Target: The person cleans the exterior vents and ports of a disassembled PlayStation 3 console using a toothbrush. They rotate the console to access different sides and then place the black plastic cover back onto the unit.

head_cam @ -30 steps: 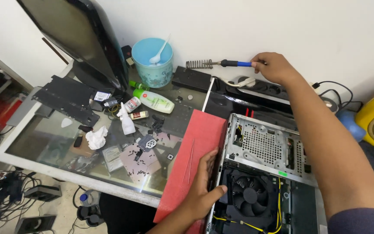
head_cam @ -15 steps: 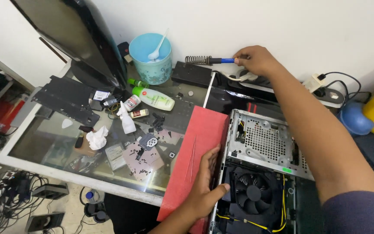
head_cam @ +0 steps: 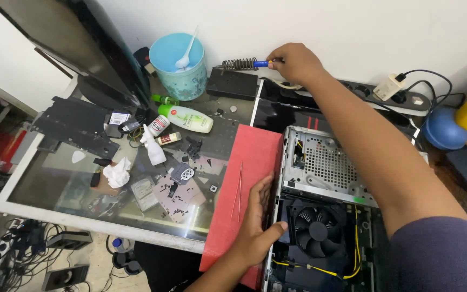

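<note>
Two hands at work, well apart. Your right hand [head_cam: 297,63] is stretched far forward to the wall, fingers pinched closed on the blue handle of a soldering iron [head_cam: 261,63]. The iron's long axis runs sideways along the wall; its tip sits inside a coiled metal stand [head_cam: 240,64] just left of that hand. Your left hand [head_cam: 258,224] is close to your body, fingers spread and pressed flat, thumb hooked over the edge of the open computer case [head_cam: 325,162], palm on the red mat [head_cam: 244,162]. It grips nothing. The right hand alone is on the iron; the left is far from it.

Packages, all left of the right hand and forward of the left: a white oblong bottle with a green cap [head_cam: 186,117] lying on its side, a small white spray bottle [head_cam: 153,150] tilted just nearer to you, and a light-blue cup [head_cam: 178,66] holding a white spoon against the wall.
</note>
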